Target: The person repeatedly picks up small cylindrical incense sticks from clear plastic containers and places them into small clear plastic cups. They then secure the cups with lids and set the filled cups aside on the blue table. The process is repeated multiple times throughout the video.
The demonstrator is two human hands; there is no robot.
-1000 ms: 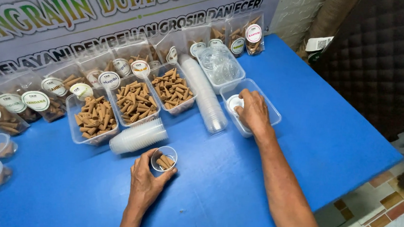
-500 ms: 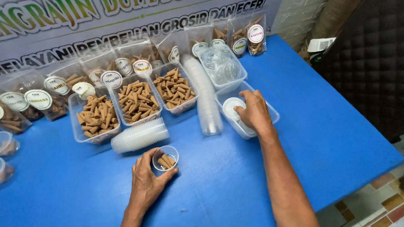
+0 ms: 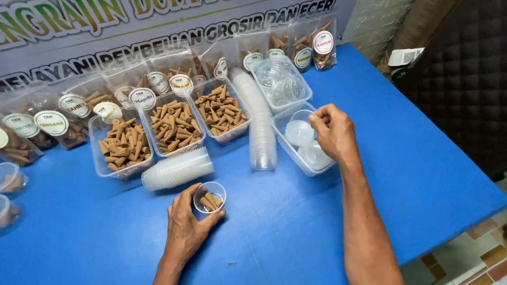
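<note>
Banner and labelled pouches, rear of table

White banner [image 3: 124,24] with green, yellow and black lettering backs clear pouches [image 3: 56,127] bearing round white labels [image 3: 50,123]; a white carton [image 3: 406,57] sits at right.

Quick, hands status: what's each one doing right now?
Left hand: closed around small clear cup of brown cones.
Right hand: fingers pinched over lid tray; contents unclear.

The right hand [image 3: 334,131] has lifted out of the lid tub [image 3: 292,144] — fingers pinched, perhaps on a lid.

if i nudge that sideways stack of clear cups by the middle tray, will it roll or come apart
The stack of clear cups lies on its side, so it would probably roll. The cups look thin and nested, so likely light and apt to slide apart. The left hand is close beside it.
</note>
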